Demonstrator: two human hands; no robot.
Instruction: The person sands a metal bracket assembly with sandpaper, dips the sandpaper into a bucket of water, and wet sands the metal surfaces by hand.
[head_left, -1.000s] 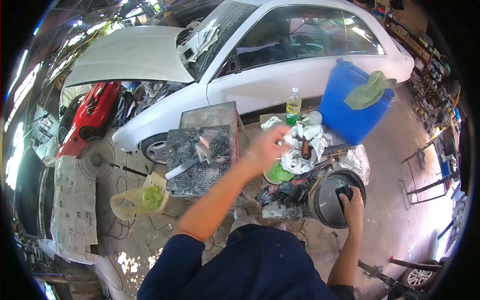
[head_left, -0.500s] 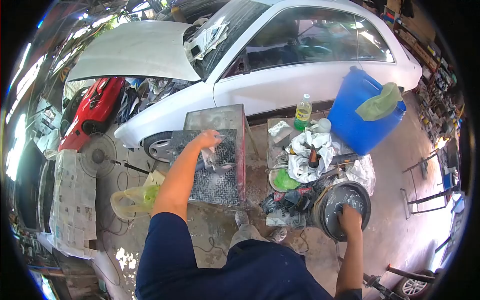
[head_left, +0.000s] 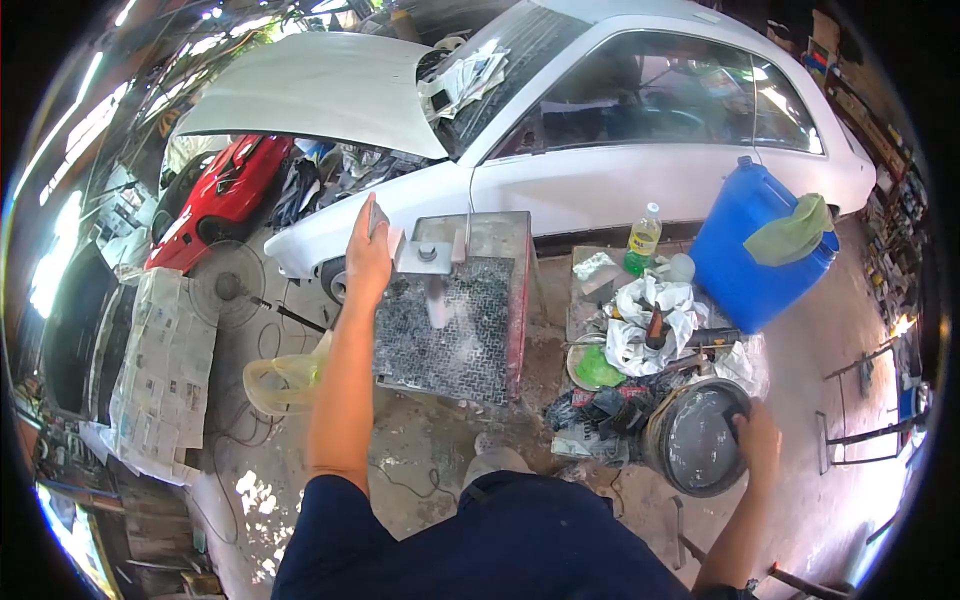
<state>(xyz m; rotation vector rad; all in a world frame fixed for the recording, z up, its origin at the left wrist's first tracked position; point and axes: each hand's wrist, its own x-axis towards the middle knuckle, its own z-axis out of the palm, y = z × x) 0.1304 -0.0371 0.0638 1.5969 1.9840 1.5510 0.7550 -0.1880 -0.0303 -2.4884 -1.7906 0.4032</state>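
My left hand is raised at the left edge of the dusty black patterned work surface, its fingers closed round a small grey object. Just right of it, a grey metal part with pinkish pieces beside it appears over the surface's back edge. My right hand is at the right rim of a round bucket of greyish liquid, closed on a dark block. White crumpled cloths with a brown-handled tool lie behind the bucket.
A white car with its hood raised stands behind. A blue container with a green cloth and a bottle are at the right back. At left are a fan, a plastic bag and a red car part.
My left hand has reached over the work surface, then moved to its left edge, holding a grey object. My right hand went into the bucket and is now at its right rim.
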